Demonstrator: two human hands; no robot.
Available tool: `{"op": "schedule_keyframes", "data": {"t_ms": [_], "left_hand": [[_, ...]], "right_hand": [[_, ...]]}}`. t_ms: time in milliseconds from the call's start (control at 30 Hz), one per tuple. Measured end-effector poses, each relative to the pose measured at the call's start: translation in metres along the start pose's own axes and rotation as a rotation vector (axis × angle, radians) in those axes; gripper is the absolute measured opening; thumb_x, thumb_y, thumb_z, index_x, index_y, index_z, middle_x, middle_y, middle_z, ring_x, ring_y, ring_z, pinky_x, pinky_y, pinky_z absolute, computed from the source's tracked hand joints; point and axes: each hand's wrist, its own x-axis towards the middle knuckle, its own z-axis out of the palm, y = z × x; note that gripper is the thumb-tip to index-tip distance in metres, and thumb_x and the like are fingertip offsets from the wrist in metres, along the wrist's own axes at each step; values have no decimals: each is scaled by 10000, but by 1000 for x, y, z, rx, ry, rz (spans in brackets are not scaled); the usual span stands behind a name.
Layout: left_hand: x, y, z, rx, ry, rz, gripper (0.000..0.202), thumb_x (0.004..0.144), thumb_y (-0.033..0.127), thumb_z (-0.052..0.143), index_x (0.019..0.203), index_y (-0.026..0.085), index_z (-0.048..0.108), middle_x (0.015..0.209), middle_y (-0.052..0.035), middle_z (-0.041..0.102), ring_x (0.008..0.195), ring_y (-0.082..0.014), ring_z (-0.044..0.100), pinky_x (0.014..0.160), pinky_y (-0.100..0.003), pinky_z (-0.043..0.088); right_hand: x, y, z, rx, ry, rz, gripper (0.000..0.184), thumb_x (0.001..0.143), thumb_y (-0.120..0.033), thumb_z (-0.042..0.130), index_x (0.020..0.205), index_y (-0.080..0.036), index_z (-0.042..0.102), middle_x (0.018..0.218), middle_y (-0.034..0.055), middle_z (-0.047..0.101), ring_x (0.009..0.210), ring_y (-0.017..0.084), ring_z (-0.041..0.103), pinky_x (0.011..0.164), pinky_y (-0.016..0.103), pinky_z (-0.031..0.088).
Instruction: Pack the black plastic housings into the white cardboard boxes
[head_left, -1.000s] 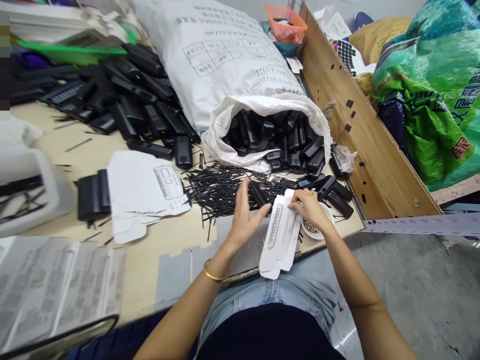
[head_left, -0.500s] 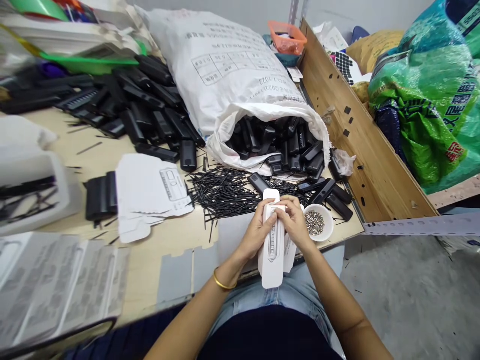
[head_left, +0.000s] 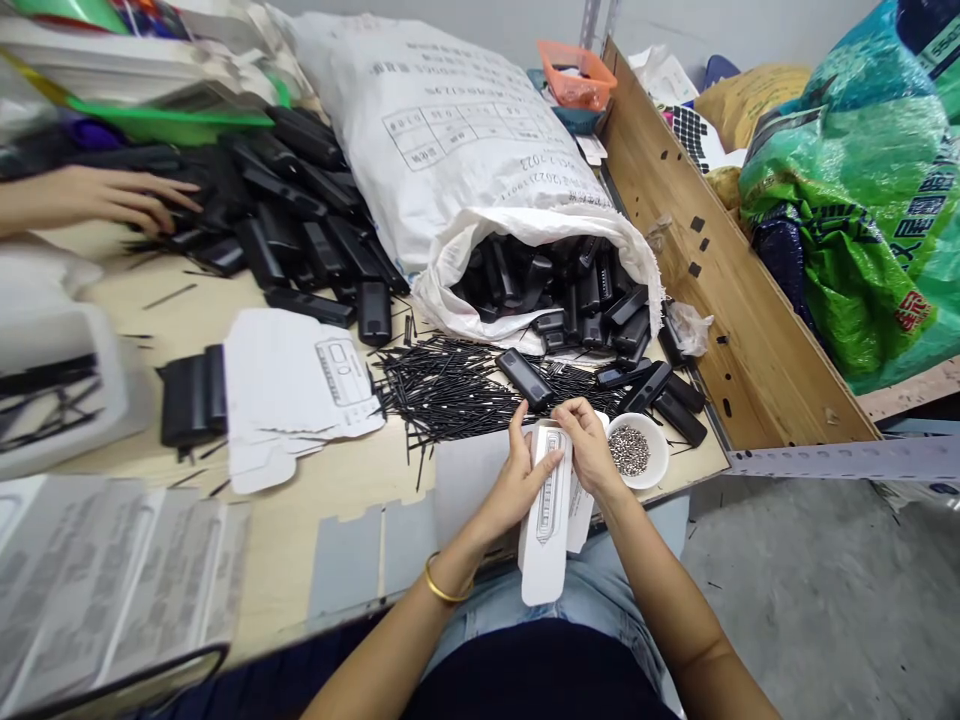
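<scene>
A narrow white cardboard box (head_left: pixel 546 560) with a line drawing printed on its face lies over my lap at the table edge. My left hand (head_left: pixel 512 485) grips it from the left, thumb on the printed face and index finger raised. At the upper end of the box, the bent fingers of my right hand (head_left: pixel 588 445) close on its top edge. Under and beside the box more white card (head_left: pixel 580 512) shows. A white bowl (head_left: pixel 660 458) of small metal pieces stands right of my right hand. Just beyond my fingers lies a black plastic case (head_left: pixel 524 378).
Thin black rods (head_left: pixel 450 390) lie heaped ahead, before a white sack (head_left: pixel 457 120) spilling black cases. Flat white cartons (head_left: pixel 289 385) are stacked left. A co-worker's hand (head_left: pixel 112 197) reaches over the black pile (head_left: pixel 292 200). A wooden board (head_left: pixel 720 310) borders the right side.
The box's upper flap, upright before, no longer sticks up, and the box sits slightly lower. My left index finger has lifted. A co-worker's hand has come in from the left.
</scene>
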Motion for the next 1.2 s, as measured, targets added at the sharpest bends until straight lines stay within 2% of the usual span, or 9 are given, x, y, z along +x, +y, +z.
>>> {"op": "schedule_keyframes", "data": {"t_ms": [300, 433, 533, 600, 700, 867, 933, 1067, 1200], "left_hand": [[12, -2, -15, 61, 111, 37, 767, 910, 431, 427, 1478, 236, -51, 1053, -92, 667, 909, -200, 644, 822, -381, 504], [0, -15, -24, 419, 77, 442, 635, 836, 375, 567, 1403, 239, 315, 1308, -154, 511, 1238, -275, 476, 988, -457, 418], [-9, -13, -31, 637, 225, 760, 571, 736, 333, 685, 1246, 230, 448, 1362, -145, 440, 1336, -311, 347, 1072, -545, 294], [-10, -2, -39, 697, 355, 707, 575, 731, 354, 682, 1227, 212, 428, 1242, -125, 535, 1219, -287, 485, 1016, -504, 382], [-9, 14, -55, 826, 488, 393, 623, 728, 427, 662, 1239, 174, 412, 1120, -112, 606, 1004, -261, 610, 843, -401, 497], [-7, 23, -78, 1100, 499, 119, 597, 784, 476, 578, 1272, 162, 439, 1128, -133, 606, 993, -285, 596, 785, -383, 483], [-5, 23, -78, 1208, 495, 113, 585, 789, 439, 579, 1279, 147, 451, 1084, -136, 612, 951, -285, 595, 766, -378, 470], [0, 22, -67, 1296, 243, 283, 523, 742, 302, 633, 1235, 183, 509, 1033, -95, 631, 935, -258, 586, 796, -361, 443], [0, 17, -67, 1077, 306, 327, 552, 732, 308, 630, 1255, 199, 493, 1094, -85, 628, 966, -247, 602, 810, -355, 469]], "right_hand": [[-15, 4, -3, -61, 7, -37, 229, 795, -376, 618, 954, -214, 591, 947, 15, 630, 884, 154, 576, 802, 274, 463], [-2, 9, 1, -2, 229, -2, 255, 833, -453, 531, 924, -215, 535, 811, -5, 592, 730, 143, 563, 687, 268, 483], [12, 11, 21, -258, 89, -83, 230, 874, -413, 457, 918, -208, 553, 845, 23, 601, 805, 171, 567, 733, 298, 489], [23, 13, 35, -620, -38, -204, 198, 853, -313, 498, 994, -199, 579, 1029, 78, 606, 994, 218, 539, 876, 366, 458], [46, 16, 40, -1025, -96, -288, 375, 800, -152, 525, 1174, -176, 545, 1258, 148, 520, 1172, 270, 451, 1004, 453, 371], [75, -11, -6, -612, -140, -101, 324, 896, -299, 400, 1168, -197, 546, 1091, 90, 616, 908, 207, 624, 800, 381, 519], [71, -33, -23, -429, -239, -46, 362, 912, -396, 365, 1187, -224, 525, 1031, 57, 628, 757, 171, 647, 681, 338, 537], [53, -60, -22, -595, -550, -91, 270, 788, -393, 618, 1002, -228, 634, 912, 11, 660, 774, 161, 639, 695, 281, 510], [57, -39, -1, -685, -307, -106, 223, 860, -415, 521, 887, -217, 620, 754, -1, 642, 687, 150, 614, 664, 277, 483]]}}
